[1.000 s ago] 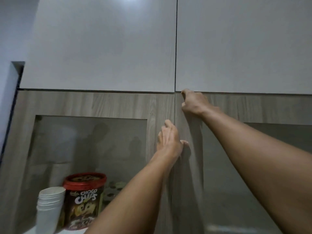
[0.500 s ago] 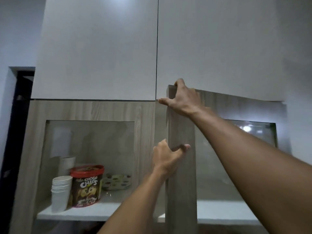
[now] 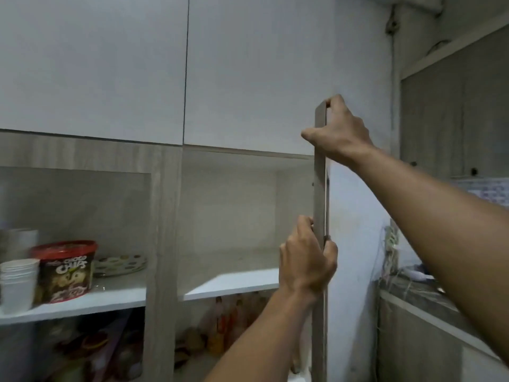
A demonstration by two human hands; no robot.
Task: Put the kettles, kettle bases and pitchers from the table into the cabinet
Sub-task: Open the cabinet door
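Observation:
The right cabinet door (image 3: 320, 194), wood-grain with a glass pane, stands swung wide and I see it edge-on. My right hand (image 3: 337, 132) grips its top corner. My left hand (image 3: 307, 260) is wrapped around its edge lower down. Behind it the right compartment lies exposed, with a bare white shelf (image 3: 234, 282). No kettle, kettle base or pitcher is in view.
The left door (image 3: 77, 216) stays closed; behind its glass are a red-lidded Choco Chips tub (image 3: 67, 271), stacked white cups (image 3: 18, 282) and a patterned plate (image 3: 119, 264). Bottles (image 3: 228, 318) crowd the lower shelf. A cluttered counter (image 3: 418, 293) runs along the right wall.
The right door has swung from closed to fully open, with both hands travelling right along with it. The view has shifted right, revealing the inside of the compartment.

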